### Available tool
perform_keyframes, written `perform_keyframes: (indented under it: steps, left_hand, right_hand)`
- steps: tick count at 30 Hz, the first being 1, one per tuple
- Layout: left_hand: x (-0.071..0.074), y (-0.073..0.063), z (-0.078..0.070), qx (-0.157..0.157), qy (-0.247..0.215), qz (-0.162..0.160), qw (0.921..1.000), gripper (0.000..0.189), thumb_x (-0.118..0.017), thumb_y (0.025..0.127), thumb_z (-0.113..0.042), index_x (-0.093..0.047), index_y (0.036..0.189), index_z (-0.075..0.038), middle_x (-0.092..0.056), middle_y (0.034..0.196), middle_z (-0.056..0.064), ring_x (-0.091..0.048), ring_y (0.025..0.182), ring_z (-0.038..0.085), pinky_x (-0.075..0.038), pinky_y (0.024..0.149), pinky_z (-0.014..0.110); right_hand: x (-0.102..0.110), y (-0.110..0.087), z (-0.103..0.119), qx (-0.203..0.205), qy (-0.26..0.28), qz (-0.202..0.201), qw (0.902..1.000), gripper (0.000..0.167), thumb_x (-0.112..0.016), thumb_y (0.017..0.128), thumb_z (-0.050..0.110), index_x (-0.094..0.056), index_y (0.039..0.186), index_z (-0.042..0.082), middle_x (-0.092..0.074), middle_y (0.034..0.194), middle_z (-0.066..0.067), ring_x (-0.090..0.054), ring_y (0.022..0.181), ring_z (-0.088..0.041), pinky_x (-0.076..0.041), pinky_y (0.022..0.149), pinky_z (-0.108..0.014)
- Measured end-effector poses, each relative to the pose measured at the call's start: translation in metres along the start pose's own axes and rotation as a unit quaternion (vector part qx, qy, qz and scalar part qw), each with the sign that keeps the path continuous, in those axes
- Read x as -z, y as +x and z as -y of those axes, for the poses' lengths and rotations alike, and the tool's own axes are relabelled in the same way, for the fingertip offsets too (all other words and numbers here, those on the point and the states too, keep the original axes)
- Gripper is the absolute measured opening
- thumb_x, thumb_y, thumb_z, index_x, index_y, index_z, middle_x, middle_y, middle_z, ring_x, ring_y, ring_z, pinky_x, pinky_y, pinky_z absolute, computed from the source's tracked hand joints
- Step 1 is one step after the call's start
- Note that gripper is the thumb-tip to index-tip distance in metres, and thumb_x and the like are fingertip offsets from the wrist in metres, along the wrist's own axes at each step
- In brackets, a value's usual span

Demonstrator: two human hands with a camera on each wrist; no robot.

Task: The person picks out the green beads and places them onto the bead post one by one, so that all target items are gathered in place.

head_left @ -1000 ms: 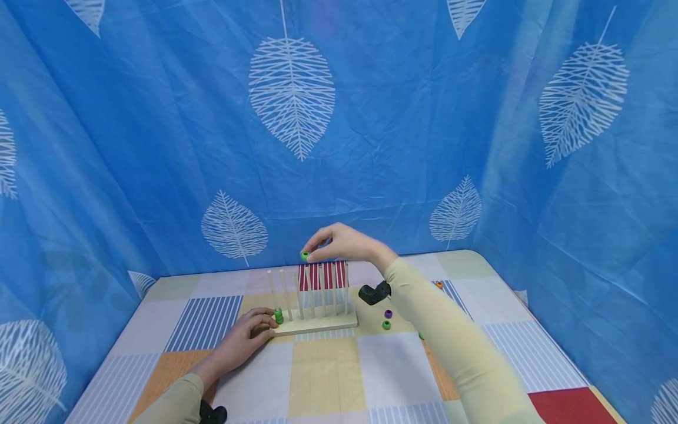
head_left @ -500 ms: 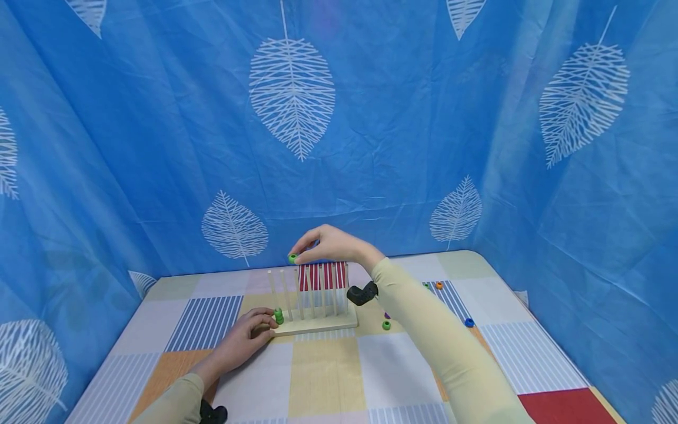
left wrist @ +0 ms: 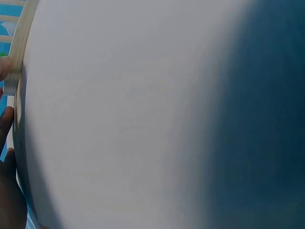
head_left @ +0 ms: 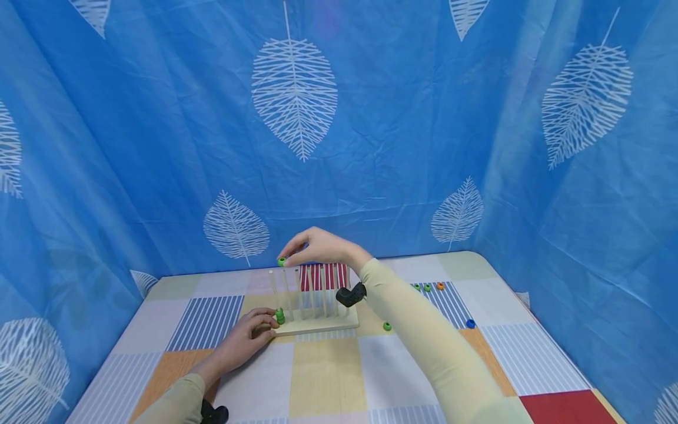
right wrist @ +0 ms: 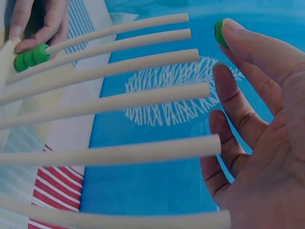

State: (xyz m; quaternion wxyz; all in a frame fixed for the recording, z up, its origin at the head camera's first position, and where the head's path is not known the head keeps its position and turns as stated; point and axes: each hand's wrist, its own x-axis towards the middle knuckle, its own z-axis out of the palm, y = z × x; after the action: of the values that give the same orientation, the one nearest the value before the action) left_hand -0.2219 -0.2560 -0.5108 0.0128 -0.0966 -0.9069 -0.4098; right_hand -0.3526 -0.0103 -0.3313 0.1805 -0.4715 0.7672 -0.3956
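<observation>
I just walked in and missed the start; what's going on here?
A person's left hand holds one end of a wooden peg rack, beside green beads stacked on its end peg. Their right hand pinches another green bead above the pegs, not yet on one. More beads lie loose on the cloth to the right.

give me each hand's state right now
Left hand: holding the end of the wooden rack.
Right hand: holding a green bead in a pinch.
</observation>
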Motion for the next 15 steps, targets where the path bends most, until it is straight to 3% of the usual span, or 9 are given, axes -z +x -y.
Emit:
perform_keyframes:
  steps: [15]
  left_hand:
    - [0.000, 0.001, 0.002, -0.002, -0.005, 0.005, 1.0000, 0.007, -0.072, 0.098, -0.022, -0.072, 0.103, -0.026, -0.056, 0.141, 0.004, -0.046, 0.136, 0.034, -0.036, 0.113, 0.060]
  right_hand:
    - [-0.009, 0.015, 0.002, -0.007, 0.011, 0.023, 0.9996, 0.026, -0.073, 0.096, 0.029, -0.076, 0.121, 0.020, -0.072, 0.115, 0.009, -0.066, 0.107, -0.010, -0.056, 0.090, -0.030]
